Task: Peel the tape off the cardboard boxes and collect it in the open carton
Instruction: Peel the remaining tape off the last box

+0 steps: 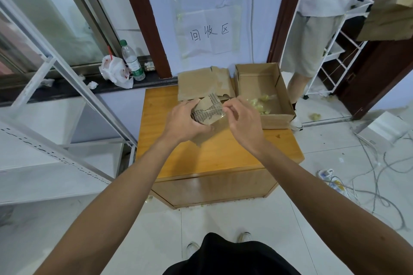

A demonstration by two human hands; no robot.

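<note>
Above the counter (223, 154), the left hand (183, 121) has its grip curled round a torn cardboard piece (206, 105) while the right hand (244, 124) pinches clear tape (220, 111) on it, beside the open carton (277, 116).

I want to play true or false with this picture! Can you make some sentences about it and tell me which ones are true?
1. The left hand holds a torn cardboard piece. True.
2. The open carton has nothing in it. False: yellowish tape scraps lie inside.
3. The right hand pinches clear tape at the edge of the torn cardboard piece. True.
4. The open carton sits on the floor. False: it sits on the wooden cabinet.
5. The plastic bottle stands on the wooden cabinet. False: it stands on the dark window ledge.
</note>
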